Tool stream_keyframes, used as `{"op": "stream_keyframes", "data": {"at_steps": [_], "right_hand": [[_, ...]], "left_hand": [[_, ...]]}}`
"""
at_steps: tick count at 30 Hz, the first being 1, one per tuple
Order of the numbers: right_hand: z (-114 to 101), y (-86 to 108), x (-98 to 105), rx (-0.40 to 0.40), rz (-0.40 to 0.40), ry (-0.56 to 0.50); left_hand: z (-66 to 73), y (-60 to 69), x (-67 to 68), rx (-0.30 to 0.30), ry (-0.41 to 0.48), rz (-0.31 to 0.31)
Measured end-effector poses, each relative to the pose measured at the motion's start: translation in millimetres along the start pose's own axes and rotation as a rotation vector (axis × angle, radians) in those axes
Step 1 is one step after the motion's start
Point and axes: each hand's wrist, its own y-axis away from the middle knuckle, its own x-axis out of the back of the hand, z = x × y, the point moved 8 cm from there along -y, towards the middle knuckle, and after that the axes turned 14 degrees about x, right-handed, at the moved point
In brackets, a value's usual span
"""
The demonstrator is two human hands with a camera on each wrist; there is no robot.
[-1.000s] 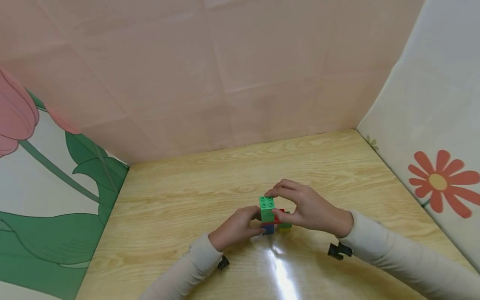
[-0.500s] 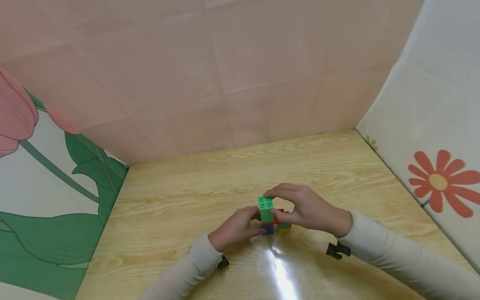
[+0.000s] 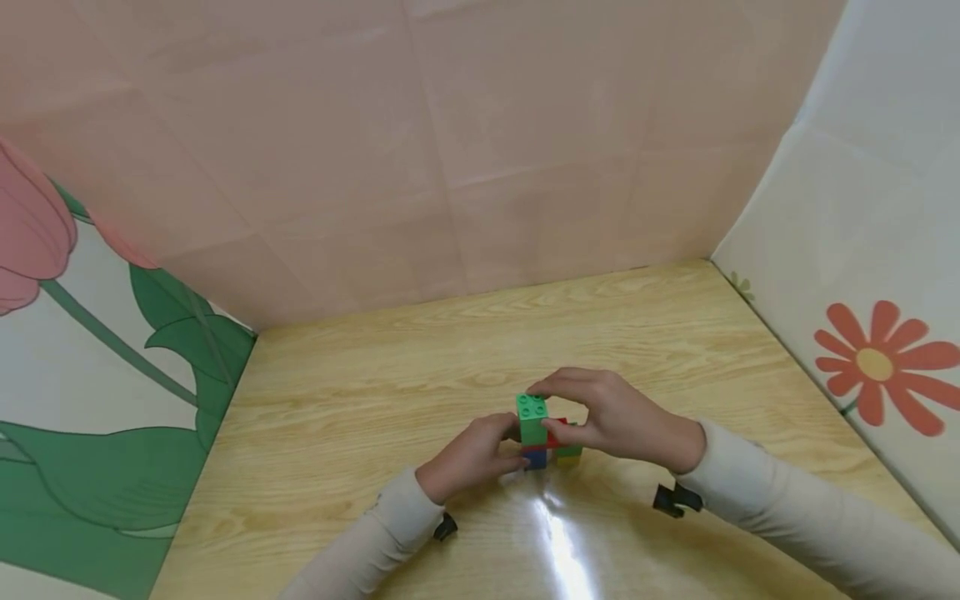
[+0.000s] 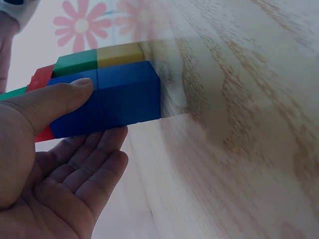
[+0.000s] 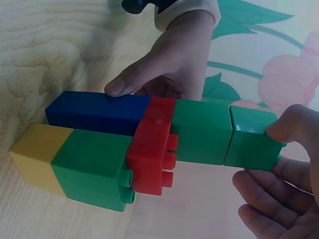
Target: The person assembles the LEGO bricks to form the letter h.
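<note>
A tower of toy building bricks stands upright on the wooden table. Blue bricks form its foot, a red brick lies across them, and a lower green brick and a top green brick rise above the red one. My right hand pinches the top green brick between thumb and fingers. Lower down, my left hand grips the blue part, thumb on one side and fingers on the other. Beside the blue bricks stands a yellow brick with another green brick on it; whether it joins the red one, I cannot tell.
The wooden table reaches back to a pink wall covering. Flower-printed panels border it on both sides. Light glares off the tabletop just in front of the bricks. A black clip hangs beneath the right cuff.
Over the last second my right hand and the top green brick have shifted very slightly left and down. The left hand keeps its place on the blue bricks.
</note>
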Motion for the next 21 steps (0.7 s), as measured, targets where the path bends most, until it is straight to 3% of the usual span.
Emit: {"op": "stream_keyframes", "data": {"at_steps": [21], "right_hand": [[-1.7, 2.5, -5.9, 0.031, 0.009, -0.004]], "left_hand": [[-4.1, 1.4, -0.8, 0.01, 0.01, -0.003]]}}
